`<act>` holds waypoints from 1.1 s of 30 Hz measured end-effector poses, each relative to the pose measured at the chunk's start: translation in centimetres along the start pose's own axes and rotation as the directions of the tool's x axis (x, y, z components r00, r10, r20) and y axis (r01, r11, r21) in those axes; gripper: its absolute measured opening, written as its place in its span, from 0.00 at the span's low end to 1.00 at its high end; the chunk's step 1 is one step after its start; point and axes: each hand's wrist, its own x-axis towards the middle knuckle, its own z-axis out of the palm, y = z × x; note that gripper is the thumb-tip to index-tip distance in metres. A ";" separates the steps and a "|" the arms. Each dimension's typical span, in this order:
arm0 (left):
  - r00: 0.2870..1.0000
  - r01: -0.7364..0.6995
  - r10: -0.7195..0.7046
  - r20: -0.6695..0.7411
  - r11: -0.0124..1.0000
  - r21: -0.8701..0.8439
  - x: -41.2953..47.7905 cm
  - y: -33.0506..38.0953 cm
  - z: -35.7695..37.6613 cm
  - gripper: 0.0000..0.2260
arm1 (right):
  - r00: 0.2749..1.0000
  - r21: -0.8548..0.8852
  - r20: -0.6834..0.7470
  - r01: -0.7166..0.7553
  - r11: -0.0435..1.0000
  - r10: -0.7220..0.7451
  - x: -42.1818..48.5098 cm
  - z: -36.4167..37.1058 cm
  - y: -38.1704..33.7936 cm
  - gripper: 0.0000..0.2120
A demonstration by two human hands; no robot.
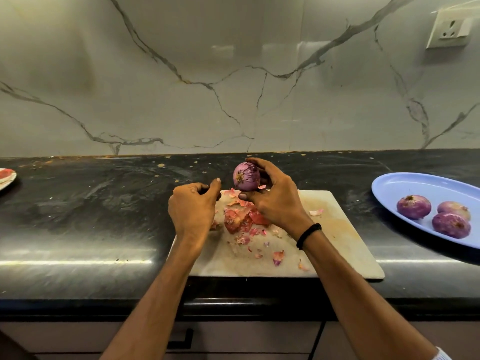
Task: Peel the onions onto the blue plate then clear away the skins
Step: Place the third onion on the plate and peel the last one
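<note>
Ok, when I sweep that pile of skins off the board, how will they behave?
The skins look thin, curled and papery, so probably very light and floppy; expect them to crumple rather than slide. Small flakes lie scattered across the cutting board, so some will likely stray or cling.

Purple streaky onion [246, 177], light blue plate [394, 188], pinkish-red skins [240, 220], beige stained board [337, 242], black smudgy desk [91, 203], white wall [181, 87] with grey veins.

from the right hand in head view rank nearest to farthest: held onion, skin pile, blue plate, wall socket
1. held onion, in the right hand
2. skin pile, just beneath it
3. blue plate, right side
4. wall socket, upper right
</note>
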 end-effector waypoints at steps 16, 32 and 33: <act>0.926 0.183 0.049 0.375 0.811 -0.556 -0.1 0.8 0.3 0.13 | 0.995 -0.075 -0.008 0.094 0.993 -0.095 0.1 0.1 0.4 0.34; 0.880 0.383 0.012 0.475 0.573 -0.724 -0.1 1.5 0.0 0.22 | 0.983 0.480 0.061 -0.179 0.859 0.171 0.2 -0.7 -0.6 0.23; 0.884 0.370 0.022 0.467 0.577 -0.728 -0.1 1.5 0.0 0.22 | 0.979 0.491 0.085 -0.202 0.848 0.185 0.2 -0.6 -0.6 0.22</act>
